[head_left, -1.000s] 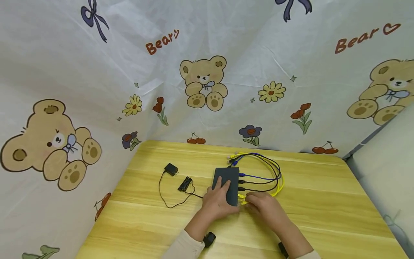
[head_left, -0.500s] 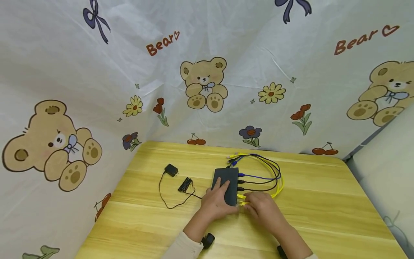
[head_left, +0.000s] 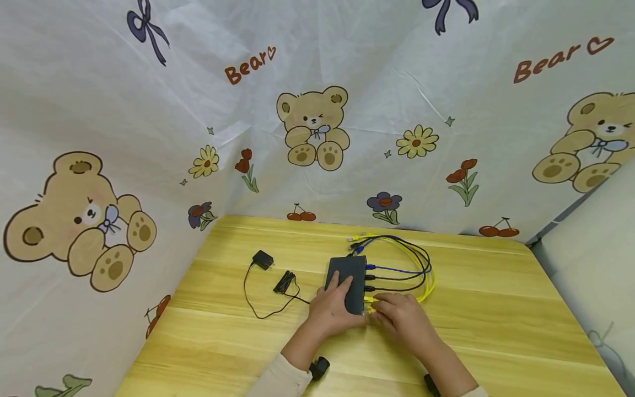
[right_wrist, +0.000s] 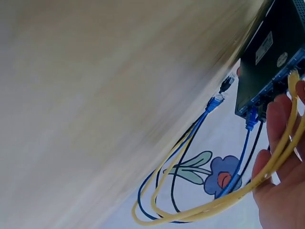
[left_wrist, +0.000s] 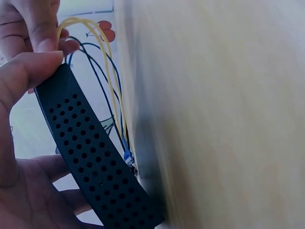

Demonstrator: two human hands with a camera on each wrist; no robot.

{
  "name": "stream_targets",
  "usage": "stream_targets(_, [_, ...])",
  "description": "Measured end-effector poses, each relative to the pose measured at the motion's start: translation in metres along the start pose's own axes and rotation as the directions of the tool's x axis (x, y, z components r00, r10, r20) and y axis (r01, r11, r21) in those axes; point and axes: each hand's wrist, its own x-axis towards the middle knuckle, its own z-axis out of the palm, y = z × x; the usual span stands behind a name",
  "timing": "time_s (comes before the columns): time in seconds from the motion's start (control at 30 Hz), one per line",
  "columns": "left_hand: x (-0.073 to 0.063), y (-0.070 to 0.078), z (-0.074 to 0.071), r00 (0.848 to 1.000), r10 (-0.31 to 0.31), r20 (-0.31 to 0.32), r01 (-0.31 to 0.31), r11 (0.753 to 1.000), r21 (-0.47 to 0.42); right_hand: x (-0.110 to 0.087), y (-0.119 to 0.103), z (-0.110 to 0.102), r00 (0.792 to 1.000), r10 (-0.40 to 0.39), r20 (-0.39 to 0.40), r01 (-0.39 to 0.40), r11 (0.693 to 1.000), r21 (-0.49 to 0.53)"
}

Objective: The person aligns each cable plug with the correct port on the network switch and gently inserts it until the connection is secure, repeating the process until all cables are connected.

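Observation:
A dark network switch (head_left: 354,270) lies on the table, its perforated side facing the left wrist camera. My left hand (head_left: 331,311) grips it, fingers spread over the top and thumb at the near right corner. Blue and black Ethernet cables (head_left: 397,269) run from its right side. At the nearest ports, my right hand (head_left: 404,317) pinches a yellow Ethernet cable (right_wrist: 294,86) close to its plug, right up against the port row. A second yellow cable passes by the same fingers, which partly hide both plugs in the head view.
The cables loop round behind the switch, their loose plugs (head_left: 358,245) lying near its far edge. A black power adapter (head_left: 262,259) and its bundled cord (head_left: 284,282) lie to the left. A bear-print curtain (head_left: 312,187) borders the table's back.
My right hand has edged slightly left with the yellow cable, closer to the switch. The left hand keeps its grip and the switch has barely shifted.

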Motion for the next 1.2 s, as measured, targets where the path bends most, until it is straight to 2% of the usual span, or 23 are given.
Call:
stream_targets(0.17, [0.001,0.001,0.000,1.000,-0.002,-0.004,0.002,1.000,-0.018,0.001,-0.003,-0.002,1.000,0.024,-0.012,-0.024,1.000,-0.005])
stream_targets(0.37, [0.001,0.001,0.000,1.000,0.004,-0.001,-0.004,1.000,0.021,0.002,-0.009,-0.003,0.985,0.126,0.116,-0.131,0.990,0.041])
stream_targets(0.47, [0.001,0.001,0.001,1.000,0.008,0.001,-0.008,1.000,0.029,0.003,-0.011,-0.004,0.975,0.171,0.145,-0.182,0.981,0.069])
stream_targets(0.6, [0.001,0.001,0.002,1.000,0.005,0.001,-0.005,0.999,0.035,0.004,-0.011,-0.003,0.972,0.201,0.125,-0.212,0.974,0.080])
stream_targets(0.83, [0.004,0.000,0.002,1.000,0.001,-0.011,-0.001,1.000,0.021,0.007,-0.012,-0.001,0.981,0.188,0.045,-0.191,0.978,0.080])
stream_targets(1.1, [0.003,0.000,0.001,1.000,-0.006,0.001,0.006,1.000,0.022,0.007,-0.013,0.000,0.979,0.200,0.032,-0.201,0.978,0.054])
stream_targets(1.2, [0.003,0.000,0.001,1.000,-0.006,0.001,0.006,1.000,0.024,0.007,-0.014,0.000,0.978,0.205,0.044,-0.208,0.974,0.094])
